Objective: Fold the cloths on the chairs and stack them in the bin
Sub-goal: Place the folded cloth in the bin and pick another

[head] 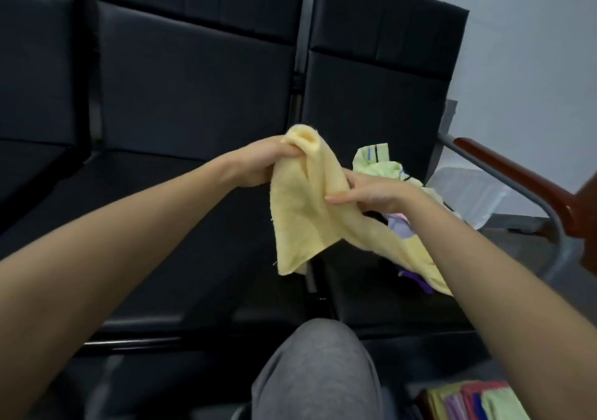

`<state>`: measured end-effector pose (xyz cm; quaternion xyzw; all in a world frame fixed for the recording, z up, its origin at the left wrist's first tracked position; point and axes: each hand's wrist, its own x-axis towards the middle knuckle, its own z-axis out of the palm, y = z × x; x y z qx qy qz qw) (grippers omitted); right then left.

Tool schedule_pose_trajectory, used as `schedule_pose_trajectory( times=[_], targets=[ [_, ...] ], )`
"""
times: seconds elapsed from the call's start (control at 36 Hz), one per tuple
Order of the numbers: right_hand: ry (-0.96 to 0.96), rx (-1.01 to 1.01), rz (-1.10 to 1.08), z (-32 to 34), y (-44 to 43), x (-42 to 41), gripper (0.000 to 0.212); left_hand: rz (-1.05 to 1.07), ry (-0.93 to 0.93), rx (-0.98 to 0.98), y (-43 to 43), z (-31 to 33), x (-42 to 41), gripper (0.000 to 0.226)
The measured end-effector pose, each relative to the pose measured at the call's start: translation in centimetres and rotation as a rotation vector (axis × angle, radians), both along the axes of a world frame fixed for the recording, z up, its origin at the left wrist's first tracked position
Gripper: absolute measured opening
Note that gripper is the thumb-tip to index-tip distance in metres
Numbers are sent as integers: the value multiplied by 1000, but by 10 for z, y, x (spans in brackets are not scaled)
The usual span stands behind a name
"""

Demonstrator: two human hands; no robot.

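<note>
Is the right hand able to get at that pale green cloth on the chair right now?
Probably yes for position: the pale green cloth lies just beyond the right hand, with nothing between them. But that hand is holding the yellow cloth, so it would likely have to let go first.

Cloth pile (384, 167): half hidden behind right hand (371, 193) and yellow cloth (307, 212).
Folded stack (478, 400): blurry, cut off at bottom edge.

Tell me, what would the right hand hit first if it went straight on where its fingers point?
The yellow cloth, which the right hand holds; beyond it, perhaps the left hand, though depth is unclear.
</note>
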<state>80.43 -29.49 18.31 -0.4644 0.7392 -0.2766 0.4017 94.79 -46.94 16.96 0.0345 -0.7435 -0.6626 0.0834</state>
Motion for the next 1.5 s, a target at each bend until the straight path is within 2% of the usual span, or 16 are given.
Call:
schedule_pose_trajectory(
  times=[0.14,0.28,0.44,0.53,0.58,0.69,0.81,0.86,0.92,0.97,1.08,1.14,1.22,1.31,1.42,1.5],
  targets=[
    [423,133,-66,-42,-7,15,42,119,98,342,-18,8,27,30],
    [653,13,-308,-47,-34,16,36,535,-135,238,-31,13,32,31],
    [136,-182,-505,-7,-54,31,19,660,-186,543,-54,16,48,23],
    [-212,-237,-425,15,-66,48,13,709,-8,596,-64,23,48,33],
    [-332,-279,-345,24,-76,61,15,816,175,590,-73,32,48,48],
    [-557,-430,-281,29,-106,83,21,898,412,338,-90,58,44,47],
    [-640,-488,-465,11,-146,88,32,861,257,-118,-97,56,37,64],
    [-549,-428,-551,-12,-159,84,58,767,-12,-400,-104,35,30,86],
    [-353,-266,-597,-42,-164,81,91,723,-421,-637,-107,9,33,96],
    [-157,-138,-625,-71,-160,81,93,666,-612,-756,-108,-18,42,87],
    [-51,-262,-659,-118,-148,87,33,590,-636,-811,-94,-62,69,36],
    [-24,-345,-608,-129,-142,99,19,622,-717,-799,-88,-75,83,30],
    [-22,-334,-425,-141,-136,119,24,630,-865,-737,-80,-93,105,51],
    [234,-211,-119,-146,-138,134,48,629,-980,-773,-75,-110,124,59],
    [631,-70,333,-139,-136,151,62,635,-878,-866,-67,-131,136,49],
    [608,-100,412,-141,-134,156,50,525,-783,-1011,-64,-140,147,47]
  ],
)
